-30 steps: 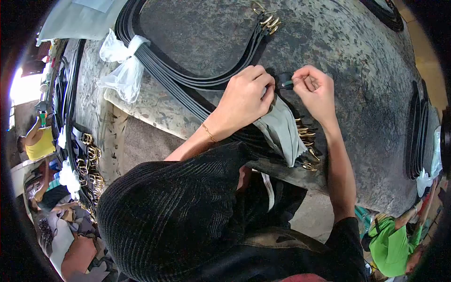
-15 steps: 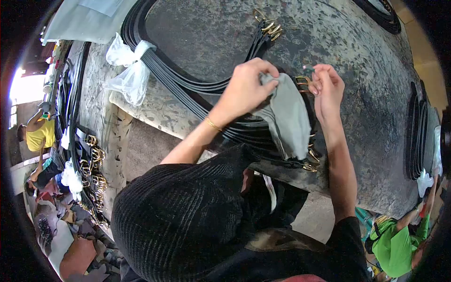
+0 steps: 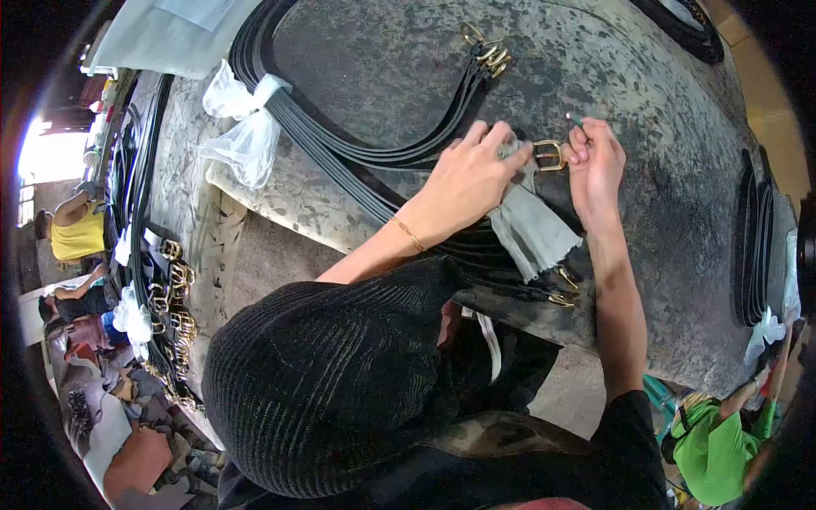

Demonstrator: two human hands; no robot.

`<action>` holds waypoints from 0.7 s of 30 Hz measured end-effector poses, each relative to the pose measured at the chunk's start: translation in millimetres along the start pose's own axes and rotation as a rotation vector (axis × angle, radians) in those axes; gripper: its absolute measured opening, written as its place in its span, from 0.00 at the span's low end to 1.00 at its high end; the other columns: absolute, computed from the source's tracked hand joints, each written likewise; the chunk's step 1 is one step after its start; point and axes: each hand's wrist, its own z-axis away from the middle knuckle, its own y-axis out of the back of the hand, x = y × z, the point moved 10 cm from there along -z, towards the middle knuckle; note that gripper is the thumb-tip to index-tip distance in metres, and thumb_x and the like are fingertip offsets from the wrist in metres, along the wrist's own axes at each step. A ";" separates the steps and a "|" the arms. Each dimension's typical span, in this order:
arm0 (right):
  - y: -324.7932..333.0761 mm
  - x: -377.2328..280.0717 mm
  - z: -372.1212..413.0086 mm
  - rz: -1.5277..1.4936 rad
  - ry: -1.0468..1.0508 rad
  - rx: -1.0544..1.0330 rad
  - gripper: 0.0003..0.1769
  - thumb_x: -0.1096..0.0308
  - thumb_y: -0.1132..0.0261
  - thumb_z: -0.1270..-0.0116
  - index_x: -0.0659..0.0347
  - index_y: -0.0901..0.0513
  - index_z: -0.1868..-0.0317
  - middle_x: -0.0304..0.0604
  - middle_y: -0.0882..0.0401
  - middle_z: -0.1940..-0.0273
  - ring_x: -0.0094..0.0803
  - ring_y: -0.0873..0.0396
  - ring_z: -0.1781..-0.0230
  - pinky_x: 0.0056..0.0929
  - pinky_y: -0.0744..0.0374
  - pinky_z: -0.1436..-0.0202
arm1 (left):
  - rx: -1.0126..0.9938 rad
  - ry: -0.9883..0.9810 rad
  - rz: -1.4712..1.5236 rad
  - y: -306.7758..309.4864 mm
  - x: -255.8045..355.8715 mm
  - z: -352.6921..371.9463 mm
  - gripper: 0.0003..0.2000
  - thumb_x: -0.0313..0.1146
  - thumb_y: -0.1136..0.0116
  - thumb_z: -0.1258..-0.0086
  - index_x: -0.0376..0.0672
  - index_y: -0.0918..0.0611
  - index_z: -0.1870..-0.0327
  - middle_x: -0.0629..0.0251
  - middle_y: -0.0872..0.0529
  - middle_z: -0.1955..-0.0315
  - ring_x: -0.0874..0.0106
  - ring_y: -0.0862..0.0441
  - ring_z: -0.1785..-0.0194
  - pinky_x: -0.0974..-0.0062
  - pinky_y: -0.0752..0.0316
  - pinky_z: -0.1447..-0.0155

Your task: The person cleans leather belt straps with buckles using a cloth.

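My left hand (image 3: pixel 472 177), with a thin bracelet at the wrist, is closed on a grey cloth (image 3: pixel 540 228) whose frayed end hangs towards me. Its fingertips are at the near side of a gold belt buckle (image 3: pixel 552 144); the strap there is hidden under the hand and cloth. On the buckle's other side, my right hand (image 3: pixel 600 174) is closed around a thin green stick (image 3: pixel 575 121) with a pale tip. Its curled fingers are right beside the buckle, perhaps touching it. Black belts (image 3: pixel 340 146) run under my left forearm, and several gold buckles (image 3: pixel 493 59) lie beyond.
Clear plastic (image 3: pixel 265 95) is tied round the belt bundle on the stained table (image 3: pixel 671 212). More belts (image 3: pixel 752 246) lie at the right edge. Buckled belts (image 3: pixel 177 314) hang at left. People in yellow (image 3: pixel 78 234) and green (image 3: pixel 714 450) are at either side.
My left hand has turned over and moved right, up against the buckle. The cloth is bunched under it, its loose end swung lower right. My right hand has barely moved.
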 end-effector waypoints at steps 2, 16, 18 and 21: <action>-1.5 -2.1 0.1 -0.008 0.003 -0.003 0.03 0.75 0.42 0.32 0.66 0.24 0.60 0.35 0.33 0.74 0.18 0.40 0.78 0.24 0.35 0.71 | 0.008 -0.049 0.052 0.4 2.2 1.8 0.15 0.28 0.37 0.44 0.42 0.14 0.53 0.59 0.24 0.54 0.60 0.26 0.51 0.66 0.25 0.47; 2.9 -2.6 2.7 -0.047 0.101 -0.051 0.04 0.76 0.44 0.30 0.67 0.24 0.60 0.34 0.34 0.74 0.18 0.37 0.76 0.31 0.23 0.56 | 0.086 0.178 0.212 6.7 -8.0 -9.9 0.09 0.36 0.30 0.41 0.40 0.14 0.65 0.60 0.18 0.68 0.60 0.16 0.68 0.65 0.22 0.64; 2.0 -3.3 3.9 -0.056 0.096 -0.052 0.04 0.76 0.44 0.31 0.67 0.24 0.59 0.34 0.34 0.74 0.18 0.37 0.76 0.31 0.23 0.56 | 0.048 0.202 0.200 1.4 -7.0 -13.6 0.10 0.35 0.30 0.42 0.41 0.13 0.63 0.60 0.18 0.68 0.61 0.17 0.68 0.66 0.22 0.64; -1.3 -3.7 5.4 -0.066 0.084 -0.071 0.04 0.76 0.44 0.31 0.67 0.24 0.59 0.34 0.33 0.74 0.18 0.37 0.76 0.30 0.24 0.57 | 0.092 0.192 0.259 -1.6 -11.5 -14.4 0.09 0.33 0.29 0.43 0.42 0.11 0.62 0.61 0.18 0.67 0.64 0.18 0.69 0.70 0.23 0.64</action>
